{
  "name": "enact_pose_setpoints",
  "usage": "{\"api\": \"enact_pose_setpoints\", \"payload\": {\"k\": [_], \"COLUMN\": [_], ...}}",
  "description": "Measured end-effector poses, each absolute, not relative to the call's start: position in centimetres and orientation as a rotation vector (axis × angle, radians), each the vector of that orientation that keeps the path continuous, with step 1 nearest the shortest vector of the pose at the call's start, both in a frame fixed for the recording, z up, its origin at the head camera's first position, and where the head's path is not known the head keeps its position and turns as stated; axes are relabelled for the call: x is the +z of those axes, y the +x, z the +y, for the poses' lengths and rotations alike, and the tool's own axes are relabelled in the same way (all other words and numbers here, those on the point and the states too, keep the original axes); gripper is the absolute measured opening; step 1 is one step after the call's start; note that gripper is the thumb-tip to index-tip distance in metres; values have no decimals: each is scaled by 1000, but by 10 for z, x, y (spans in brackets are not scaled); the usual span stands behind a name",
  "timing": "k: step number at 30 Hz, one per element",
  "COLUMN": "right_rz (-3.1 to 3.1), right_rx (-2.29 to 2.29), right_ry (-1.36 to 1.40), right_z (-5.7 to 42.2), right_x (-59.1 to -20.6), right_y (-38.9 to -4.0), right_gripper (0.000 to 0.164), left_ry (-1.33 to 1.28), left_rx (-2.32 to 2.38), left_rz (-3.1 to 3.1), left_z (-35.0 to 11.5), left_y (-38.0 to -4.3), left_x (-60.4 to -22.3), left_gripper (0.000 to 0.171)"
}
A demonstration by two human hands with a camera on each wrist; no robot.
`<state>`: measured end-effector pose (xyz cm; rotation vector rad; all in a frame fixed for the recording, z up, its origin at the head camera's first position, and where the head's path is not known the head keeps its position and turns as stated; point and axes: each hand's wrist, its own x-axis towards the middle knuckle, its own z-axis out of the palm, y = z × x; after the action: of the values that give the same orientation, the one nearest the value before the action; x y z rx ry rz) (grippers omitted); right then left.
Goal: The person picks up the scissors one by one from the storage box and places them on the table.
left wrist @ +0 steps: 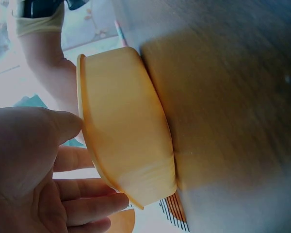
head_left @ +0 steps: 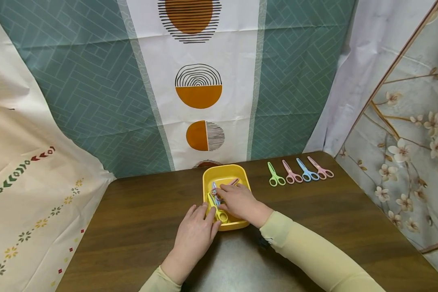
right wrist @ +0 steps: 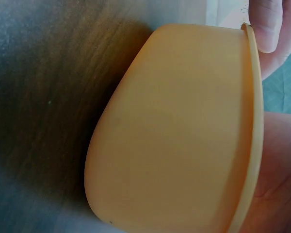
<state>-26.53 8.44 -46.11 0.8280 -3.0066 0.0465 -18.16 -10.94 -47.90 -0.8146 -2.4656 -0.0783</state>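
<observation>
A yellow plastic bin stands on the table, holding several small scissors. Yellow scissors lie nearest me in it, with blue scissors and pink scissors beyond. My right hand reaches over the right rim, its fingers down among the blue and pink scissors. The palm hides its grip, so I cannot tell whether it pinches a pair. My left hand rests at the bin's near left rim, fingers loosely bent beside the yellow scissors. In the left wrist view, its thumb and fingertips meet the rim.
Right of the bin, a row of scissors lies on the brown table: green scissors, pink scissors, blue scissors and another pink pair. Patterned cloths hang behind the table and at both sides.
</observation>
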Motion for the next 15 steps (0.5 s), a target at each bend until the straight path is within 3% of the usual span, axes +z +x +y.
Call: {"api": "enact_pose_setpoints", "payload": {"k": [15], "right_rz": [-3071], "right_rx": [-46], "right_ry": [784], "right_z": [75], "right_x": [-466], "right_y": [-274], "right_gripper": [63], "left_ry": [-811], "left_rx": [-68], "left_rz": [-2513], "left_z": [-109], "left_y": [-181], "left_x": [-479], "left_gripper": [41]}}
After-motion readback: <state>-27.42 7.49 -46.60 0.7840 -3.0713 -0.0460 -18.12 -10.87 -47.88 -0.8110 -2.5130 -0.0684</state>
